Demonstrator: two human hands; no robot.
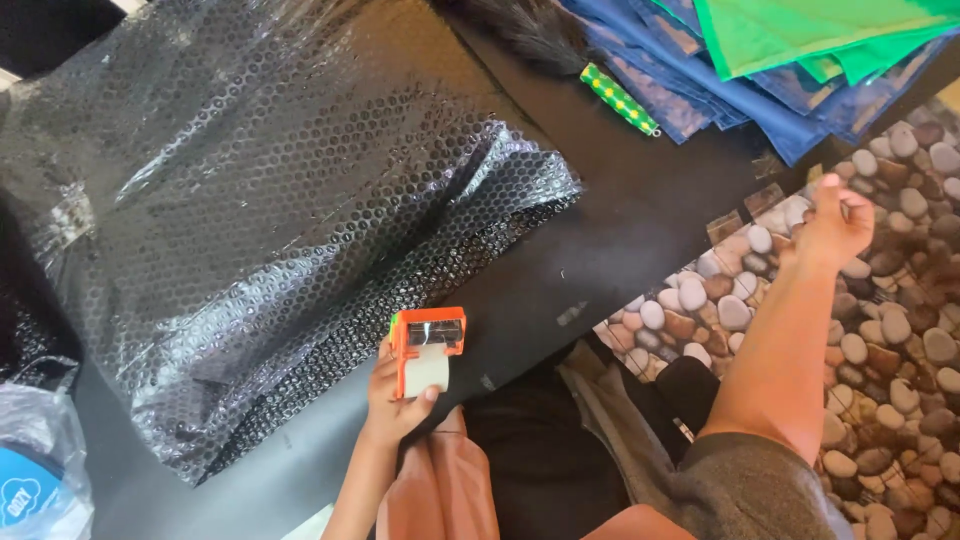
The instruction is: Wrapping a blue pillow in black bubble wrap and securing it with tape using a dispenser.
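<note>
Tape dispenser in the left hand beside bubble wrap

Fingers of the left hand (pixel 392 398) are curled around an orange tape dispenser (pixel 426 350), thumb pressed against its pale roll of tape, holding it just off the near edge of a sheet of bubble wrap (pixel 260 220). The wrap lies spread over a dark table (pixel 620 230), its right edge crumpled into folds. The right hand (pixel 835 225) is raised well apart, out over a pebble-patterned floor (pixel 900 330), its fingers bent into a loose fist; whether it has hold of anything cannot be told. At the far side of the table sits a stack of blue and green fabric (pixel 790 50), with a green dotted handle (pixel 620 98) of a dark brush beside it. A plastic bag (pixel 40 470) rests at the lower left.
</note>
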